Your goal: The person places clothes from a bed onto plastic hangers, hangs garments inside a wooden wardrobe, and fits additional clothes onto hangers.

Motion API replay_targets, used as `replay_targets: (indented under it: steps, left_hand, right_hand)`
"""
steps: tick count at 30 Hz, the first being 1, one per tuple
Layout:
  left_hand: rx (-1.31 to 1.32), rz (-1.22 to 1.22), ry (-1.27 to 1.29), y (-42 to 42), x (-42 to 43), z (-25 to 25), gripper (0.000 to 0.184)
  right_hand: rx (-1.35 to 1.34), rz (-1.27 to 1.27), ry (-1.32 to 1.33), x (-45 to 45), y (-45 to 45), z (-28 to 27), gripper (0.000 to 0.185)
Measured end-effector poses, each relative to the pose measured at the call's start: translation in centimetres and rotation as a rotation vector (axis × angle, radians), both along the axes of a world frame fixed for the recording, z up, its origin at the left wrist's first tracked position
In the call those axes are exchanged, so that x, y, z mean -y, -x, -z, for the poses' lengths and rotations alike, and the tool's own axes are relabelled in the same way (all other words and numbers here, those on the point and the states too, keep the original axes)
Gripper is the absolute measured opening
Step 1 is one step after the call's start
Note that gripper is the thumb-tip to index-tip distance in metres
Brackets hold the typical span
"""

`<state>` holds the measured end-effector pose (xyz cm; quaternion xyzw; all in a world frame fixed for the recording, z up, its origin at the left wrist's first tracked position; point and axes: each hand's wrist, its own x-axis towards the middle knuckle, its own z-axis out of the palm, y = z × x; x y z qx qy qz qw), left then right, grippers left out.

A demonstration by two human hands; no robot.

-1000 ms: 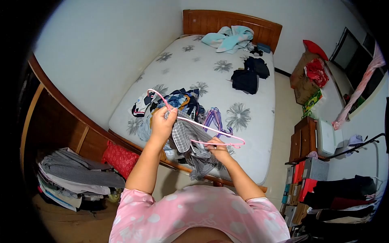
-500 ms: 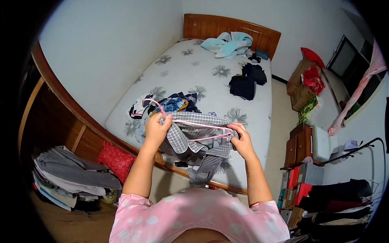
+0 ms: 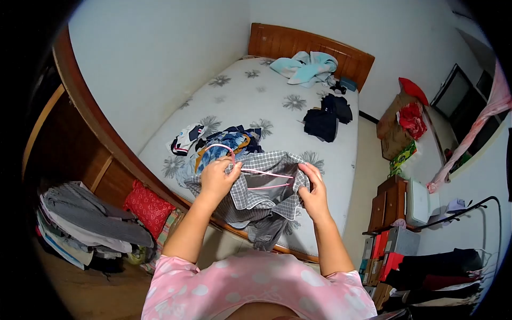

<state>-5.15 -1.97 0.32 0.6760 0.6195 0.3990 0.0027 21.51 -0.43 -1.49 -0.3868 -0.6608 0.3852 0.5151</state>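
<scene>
A grey checked shirt (image 3: 266, 207) with pale edging hangs from my hands over the near end of the bed. My left hand (image 3: 216, 180) is closed on a pink clothes hanger (image 3: 217, 145), just below its hook. The hanger's bars run across the shirt's neck opening, and their right end is hidden in the cloth. My right hand (image 3: 314, 191) grips the shirt by its right shoulder, thumb toward me. Just beyond my left hand lies a pile of blue and mustard clothes (image 3: 229, 140), beside a white and navy garment (image 3: 186, 140).
Folded dark clothes (image 3: 325, 118) and a light blue blanket (image 3: 305, 68) lie farther up the bed (image 3: 250, 101). A wooden cabinet (image 3: 66, 144) with stacked clothes (image 3: 88, 224) and a red cushion (image 3: 148, 207) stands left. Shoe boxes (image 3: 392, 242) and a clothes rack (image 3: 469, 205) are right.
The hanger's right end has gone from the neck opening into the shirt's right shoulder. My left hand has shifted right with the hanger, and my right hand has moved down onto the shoulder cloth.
</scene>
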Motion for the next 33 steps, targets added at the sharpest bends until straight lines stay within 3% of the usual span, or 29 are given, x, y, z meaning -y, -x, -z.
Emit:
replay_targets:
  steps: [5, 8, 9, 12, 13, 16, 17, 20, 21, 24, 26, 27, 28, 30, 33]
  left_hand:
    - [0.199, -0.012, -0.010, 0.0, 0.4, -0.3, 0.031]
    - [0.218, -0.026, -0.003, 0.4, 0.6, 0.2, 0.033]
    - [0.225, -0.019, -0.012, 0.4, 0.7, 0.4, 0.032]
    - [0.243, 0.012, -0.032, 0.5, 0.7, 0.9, 0.032]
    - [0.247, 0.026, -0.039, 0.7, 0.7, 1.2, 0.031]
    - [0.261, 0.042, -0.036, 0.7, 0.9, 1.1, 0.030]
    - [0.265, 0.045, -0.029, 0.7, 1.0, 1.0, 0.030]
    - [0.282, 0.045, -0.049, 0.5, 1.1, 1.0, 0.030]
    - [0.278, 0.056, -0.030, 0.4, 1.0, 1.0, 0.031]
    - [0.249, 0.083, 0.025, 0.0, 1.0, 1.0, 0.031]
    - [0.205, 0.101, 0.055, -0.5, 1.0, 1.0, 0.030]
    - [0.135, 0.113, 0.130, 0.1, 1.0, 1.0, 0.040]
    - [0.134, 0.151, 0.047, 0.3, 0.8, 0.9, 0.040]
    - [0.132, 0.225, -0.120, 0.7, 0.5, 0.5, 0.042]
    - [0.042, 0.192, -0.079, 2.9, 0.5, -0.1, 0.037]
  right_hand:
    - [0.135, -0.164, -0.130, 0.2, 1.5, 0.2, 0.044]
    - [-0.538, -0.306, 0.397, 0.7, 2.1, 0.2, 0.038]
    - [-0.535, -0.273, 0.385, 0.6, 2.2, 0.2, 0.029]
    - [-0.050, -0.210, 0.376, -0.7, 1.1, 0.9, 0.023]
    - [0.223, -0.006, -0.302, -1.5, 1.6, 1.4, 0.021]
    - [0.482, 0.268, -0.272, -0.6, 1.1, -1.5, 0.023]
    - [0.574, 0.287, -0.496, -1.1, 0.8, -1.6, 0.024]
    - [0.413, -0.261, 0.043, -2.5, -0.3, 2.2, 0.027]
    - [0.449, -0.279, 0.126, -1.5, 0.1, 0.9, 0.022]
    - [0.618, -0.140, -0.165, -0.3, 1.8, 0.5, 0.018]
    - [0.557, -0.071, -0.269, 0.0, 2.6, 0.5, 0.016]
    - [0.569, -0.009, -0.317, -0.1, 2.7, 0.5, 0.015]
    - [0.580, 0.055, -0.365, -0.3, 2.8, 0.4, 0.014]
    - [0.530, 0.133, -0.382, -0.7, 2.0, -0.2, 0.012]
    - [0.449, 0.220, -0.329, -1.6, -0.2, -0.3, 0.011]
